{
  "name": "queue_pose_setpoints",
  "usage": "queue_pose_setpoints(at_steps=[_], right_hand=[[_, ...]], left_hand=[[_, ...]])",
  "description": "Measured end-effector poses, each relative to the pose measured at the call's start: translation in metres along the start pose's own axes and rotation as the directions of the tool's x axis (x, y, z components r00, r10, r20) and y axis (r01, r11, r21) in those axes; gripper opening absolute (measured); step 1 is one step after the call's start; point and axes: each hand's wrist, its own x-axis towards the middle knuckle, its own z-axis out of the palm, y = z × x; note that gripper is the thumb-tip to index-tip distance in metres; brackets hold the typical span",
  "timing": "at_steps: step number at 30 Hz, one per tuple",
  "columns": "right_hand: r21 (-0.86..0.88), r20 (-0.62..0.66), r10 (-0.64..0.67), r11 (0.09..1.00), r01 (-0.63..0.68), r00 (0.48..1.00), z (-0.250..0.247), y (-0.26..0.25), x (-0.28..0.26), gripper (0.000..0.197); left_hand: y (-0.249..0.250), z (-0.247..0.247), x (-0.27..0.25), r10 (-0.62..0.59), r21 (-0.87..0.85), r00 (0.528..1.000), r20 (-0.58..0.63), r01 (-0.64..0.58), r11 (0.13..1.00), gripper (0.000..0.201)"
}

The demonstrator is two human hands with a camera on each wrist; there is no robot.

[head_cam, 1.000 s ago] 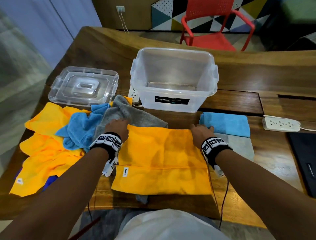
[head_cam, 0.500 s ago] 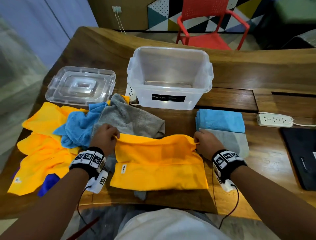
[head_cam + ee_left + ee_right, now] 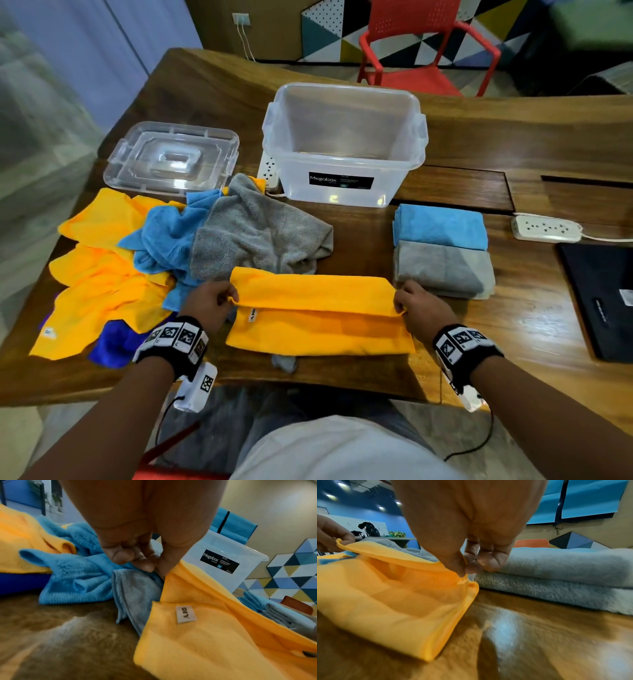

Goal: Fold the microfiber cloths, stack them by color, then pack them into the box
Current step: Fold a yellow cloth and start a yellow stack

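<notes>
Both hands are pinching the far edge of the yellow cloth (image 3: pixel 318 315), left hand (image 3: pixel 209 301) on one corner, right hand (image 3: pixel 416 308) on the other, top layer lifted off the counter (image 3: pixel 534 329). Folded blue cloth (image 3: pixel 440 224) and grey cloth (image 3: pixel 443 269) sit just right of it; the clear box (image 3: pixel 344 144) behind looks empty, I think.

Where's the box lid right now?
In the head view the clear lid lies flat at the table's far left, left of the open box, just beyond the unfolded cloth pile.
</notes>
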Motion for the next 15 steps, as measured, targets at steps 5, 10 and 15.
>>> queue_pose_setpoints(at_steps=[5,10,15], right_hand=[[0.223,0.089,0.141,0.962,-0.158,0.986,0.013,0.001,-0.011,0.019],[0.387,0.103,0.434,0.811,-0.438,0.895,0.016,-0.004,0.0,0.045],[0.326,0.21,0.418,0.822,-0.467,0.884,0.016,-0.016,0.015,0.056]], left_hand=[[-0.006,0.011,-0.007,-0.165,-0.173,0.983,0.08,0.177,0.969,0.025],[-0.006,0.016,-0.001,-0.357,-0.387,0.934,0.006,0.332,0.86,0.032],[0.0,0.027,0.013,-0.373,-0.314,0.917,0.143,0.399,0.861,0.079]])
